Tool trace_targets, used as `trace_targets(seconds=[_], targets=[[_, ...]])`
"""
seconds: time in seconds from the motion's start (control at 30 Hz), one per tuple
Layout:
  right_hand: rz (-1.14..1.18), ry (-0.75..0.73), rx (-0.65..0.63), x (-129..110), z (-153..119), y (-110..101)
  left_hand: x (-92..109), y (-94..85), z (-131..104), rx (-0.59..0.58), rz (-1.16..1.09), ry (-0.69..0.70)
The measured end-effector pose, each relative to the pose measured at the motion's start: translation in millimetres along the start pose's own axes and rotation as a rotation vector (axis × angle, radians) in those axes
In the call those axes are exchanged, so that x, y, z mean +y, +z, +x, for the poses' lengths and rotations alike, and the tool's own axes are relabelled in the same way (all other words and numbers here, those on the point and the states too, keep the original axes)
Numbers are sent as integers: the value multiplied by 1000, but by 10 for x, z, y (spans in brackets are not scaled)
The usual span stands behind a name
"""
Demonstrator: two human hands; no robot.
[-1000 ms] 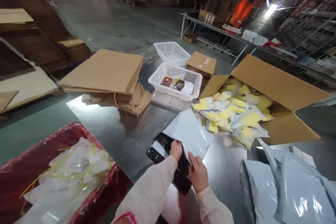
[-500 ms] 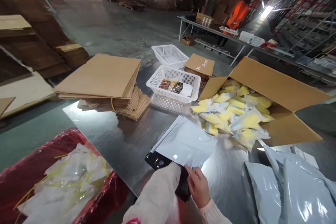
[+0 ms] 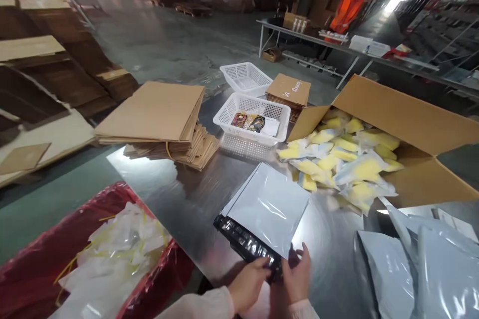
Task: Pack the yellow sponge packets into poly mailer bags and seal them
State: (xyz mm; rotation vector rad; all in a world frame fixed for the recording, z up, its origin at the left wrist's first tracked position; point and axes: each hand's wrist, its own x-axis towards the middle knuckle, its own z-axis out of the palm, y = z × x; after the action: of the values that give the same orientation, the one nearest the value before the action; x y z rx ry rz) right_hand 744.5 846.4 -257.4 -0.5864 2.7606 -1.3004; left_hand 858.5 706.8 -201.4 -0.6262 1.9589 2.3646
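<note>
A flat stack of pale grey plastic mailing bags [image 3: 269, 204] lies on the metal table in front of me, black inner flap edges towards me. My left hand [image 3: 250, 283] is closed on the black flap edge of the top mailing bag, thumb and fingers pressed together. At the near right corner of the same bag, my right hand [image 3: 297, 273] pinches the edge with its thumb, and its index finger is raised. Part of its grip is hidden behind the fingers.
An open carton [image 3: 407, 114] of yellow packets [image 3: 348, 164] stands right, filled grey bags [image 3: 389, 269] nearer. Flat cardboard [image 3: 153, 109] and white baskets [image 3: 254, 134] lie beyond. A red-lined bin [image 3: 123, 194] is left; a person in orange [image 3: 344, 12] works behind.
My left hand and forearm have drawn back towards me from over the bags, baring the black flap edge. My right hand has shifted slightly right and down. The view has turned slightly left.
</note>
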Motion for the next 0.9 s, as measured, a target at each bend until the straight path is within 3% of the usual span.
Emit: trace_targets(seconds=[0.07,0.17,0.3,0.4,0.5,0.63,0.8,0.9], targets=[[82,217,-145,37,-95,19,107,-84,-115,-78,344,109],[95,404,-370,-41,-189,-4,344,-169,101,-13,657,275],[145,484,-428,-188,-264,-72,375,-133,626,-154,757,368],[231,514,-497,-219,-342,-126,198,-86,741,-237,735,328],[292,457,-496,-207,-408,-171,53,-84,646,-236,712,295],[294,262,-436,-210,-417,-189,28,-69,488,-303,756,328],[233,124,-402,-271,-400,-172,60,-30,426,-223,783,336],[172,49,-446,-259,-412,-195,32,-75,425,-215,785,328]])
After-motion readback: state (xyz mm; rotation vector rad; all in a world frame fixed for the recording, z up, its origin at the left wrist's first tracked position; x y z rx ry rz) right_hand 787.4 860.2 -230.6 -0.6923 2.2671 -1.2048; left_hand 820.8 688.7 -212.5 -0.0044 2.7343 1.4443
